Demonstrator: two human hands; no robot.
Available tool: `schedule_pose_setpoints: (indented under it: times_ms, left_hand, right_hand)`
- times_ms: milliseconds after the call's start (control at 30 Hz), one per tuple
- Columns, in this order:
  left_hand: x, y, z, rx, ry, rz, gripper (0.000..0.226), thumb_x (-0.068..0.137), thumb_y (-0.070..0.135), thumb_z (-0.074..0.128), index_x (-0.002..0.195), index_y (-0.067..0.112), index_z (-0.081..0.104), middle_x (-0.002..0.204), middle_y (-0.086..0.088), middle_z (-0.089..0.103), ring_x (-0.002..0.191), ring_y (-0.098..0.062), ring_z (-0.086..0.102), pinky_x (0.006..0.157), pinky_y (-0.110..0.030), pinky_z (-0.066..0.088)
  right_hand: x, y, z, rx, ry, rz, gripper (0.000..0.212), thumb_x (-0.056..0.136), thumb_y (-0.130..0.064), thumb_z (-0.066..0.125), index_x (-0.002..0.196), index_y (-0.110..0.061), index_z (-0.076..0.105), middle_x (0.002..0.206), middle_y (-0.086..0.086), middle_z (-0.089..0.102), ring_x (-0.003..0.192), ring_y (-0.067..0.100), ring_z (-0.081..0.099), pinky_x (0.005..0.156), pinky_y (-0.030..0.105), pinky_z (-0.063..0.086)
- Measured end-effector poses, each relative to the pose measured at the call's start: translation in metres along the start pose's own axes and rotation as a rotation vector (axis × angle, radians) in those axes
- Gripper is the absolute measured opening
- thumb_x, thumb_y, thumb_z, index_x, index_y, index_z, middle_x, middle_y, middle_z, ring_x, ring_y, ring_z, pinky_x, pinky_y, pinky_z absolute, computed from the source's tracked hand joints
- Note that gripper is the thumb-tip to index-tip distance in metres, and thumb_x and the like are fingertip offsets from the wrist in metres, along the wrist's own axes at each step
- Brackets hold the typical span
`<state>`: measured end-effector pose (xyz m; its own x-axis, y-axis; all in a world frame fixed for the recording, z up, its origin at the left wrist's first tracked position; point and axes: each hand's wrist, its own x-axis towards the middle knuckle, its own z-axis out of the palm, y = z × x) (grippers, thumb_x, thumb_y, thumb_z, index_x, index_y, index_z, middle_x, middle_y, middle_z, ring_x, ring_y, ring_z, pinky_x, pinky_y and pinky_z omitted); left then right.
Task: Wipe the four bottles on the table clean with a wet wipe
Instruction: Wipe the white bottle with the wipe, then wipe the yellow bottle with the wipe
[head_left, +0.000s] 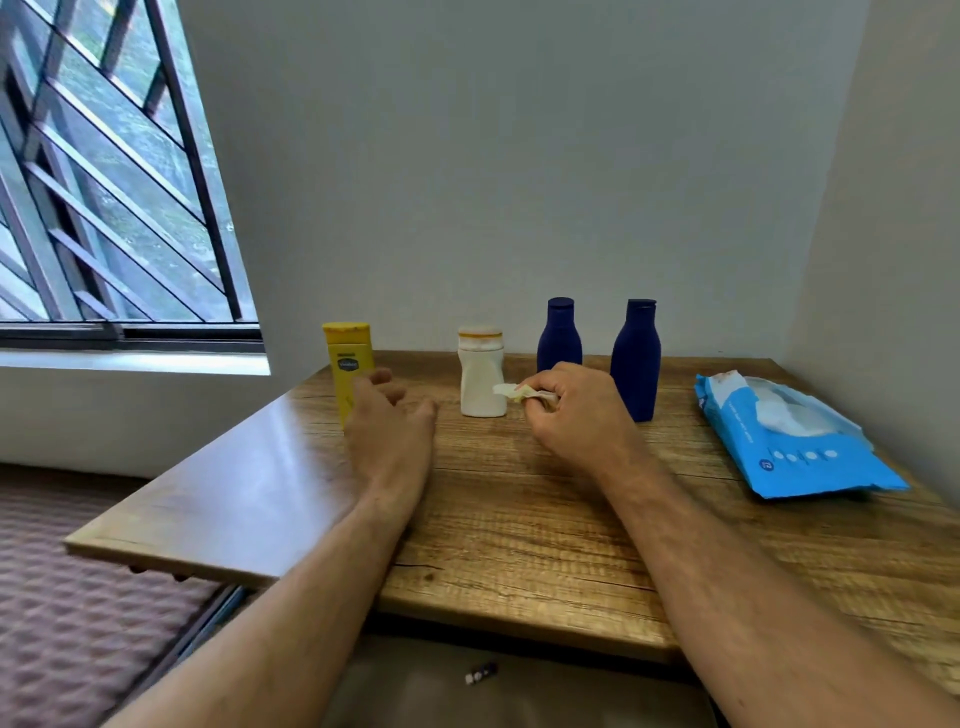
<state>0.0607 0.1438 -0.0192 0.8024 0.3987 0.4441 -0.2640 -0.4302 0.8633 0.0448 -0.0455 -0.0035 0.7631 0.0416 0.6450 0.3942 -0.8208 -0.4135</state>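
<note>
Right hand (571, 410) pinches a crumpled wipe (511, 392) between thumb and curled fingers, low over the table (519, 519). The wipe's free end sits just beside the white bottle (482, 371), at its right side; whether they touch cannot be told. Left hand (389, 426) is open, with fingers loosely spread and reaching toward the yellow bottle (345, 364), whose lower part it hides. It holds nothing, and contact with the bottle cannot be judged.

All four bottles stand upright in a row near the table's far edge, against the wall (519, 156): yellow at the left, then white, then two blue. The nearer blue bottle (636, 358) stands right of the right hand; the other blue bottle (559, 332) is behind that hand, partly covered by it.

Well to the right lies a blue wipes pack (810, 457), flat on the table, its top flap open with white wipes showing. A barred window (104, 182) fills the upper left.
</note>
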Motion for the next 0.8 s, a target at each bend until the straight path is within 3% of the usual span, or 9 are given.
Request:
schedule_pose_setpoints:
  times_ms: [100,233,367,500,633,700,800]
  left_hand:
    - [0.014,-0.004,-0.009,-0.013,0.173,0.119,0.051,0.085,0.019,0.079,0.126,0.015,0.048,0.113,0.001,0.055,0.109,-0.022,0.055,0.085,-0.027,0.040]
    - [0.036,-0.013,-0.012,0.119,0.272,0.209,0.066,0.082,0.026,0.082,0.134,0.008,0.045,0.134,-0.013,0.050,0.124,-0.029,0.043,0.098,-0.029,0.036]
    - [0.055,-0.019,-0.007,0.124,0.256,0.133,0.090,0.079,0.035,0.085,0.147,0.007,0.034,0.148,-0.015,0.041,0.136,-0.031,0.037,0.108,-0.029,0.030]
    - [0.069,-0.026,0.004,0.090,0.222,0.006,0.103,0.076,0.042,0.086,0.153,0.008,0.026,0.151,-0.016,0.042,0.141,-0.035,0.038,0.117,-0.047,0.034]
    - [0.071,-0.030,0.011,0.079,0.187,-0.075,0.087,0.081,0.038,0.083,0.149,0.013,0.034,0.140,-0.014,0.056,0.129,-0.035,0.053,0.108,-0.045,0.042]
    - [0.065,-0.029,0.012,0.085,0.163,-0.047,0.068,0.085,0.037,0.079,0.141,0.015,0.046,0.132,-0.010,0.062,0.122,-0.031,0.059,0.099,-0.038,0.044]
    - [0.052,-0.017,0.013,0.042,0.116,0.037,0.063,0.082,0.042,0.080,0.135,0.019,0.055,0.124,-0.002,0.066,0.112,-0.022,0.063,0.096,-0.035,0.049]
  right_hand:
    - [0.000,0.000,-0.001,0.012,0.000,0.009,0.023,0.090,-0.022,0.065,0.111,-0.021,0.073,0.090,-0.010,0.064,0.083,0.007,0.059,0.083,0.033,0.056]
    - [0.001,0.001,-0.001,0.013,0.001,-0.009,0.021,0.090,-0.021,0.064,0.109,-0.021,0.074,0.088,-0.010,0.064,0.082,0.008,0.059,0.081,0.033,0.056]
    - [0.003,-0.001,0.001,0.007,-0.003,-0.027,0.021,0.090,-0.021,0.064,0.109,-0.019,0.074,0.091,-0.008,0.065,0.084,0.009,0.060,0.082,0.033,0.056]
    - [0.004,-0.002,0.003,0.021,0.006,-0.036,0.021,0.090,-0.021,0.064,0.108,-0.020,0.074,0.091,-0.009,0.065,0.084,0.009,0.060,0.081,0.029,0.056]
    - [0.005,-0.002,0.006,0.025,0.021,-0.045,0.022,0.089,-0.022,0.064,0.108,-0.019,0.075,0.090,-0.009,0.064,0.082,0.009,0.059,0.078,0.026,0.054]
    - [0.005,-0.002,0.006,0.021,0.020,-0.052,0.022,0.090,-0.022,0.064,0.109,-0.019,0.074,0.090,-0.009,0.064,0.082,0.008,0.059,0.077,0.024,0.053]
    - [0.004,-0.001,0.005,0.031,0.047,-0.056,0.023,0.090,-0.021,0.064,0.110,-0.019,0.073,0.091,-0.011,0.064,0.083,0.008,0.059,0.079,0.022,0.054]
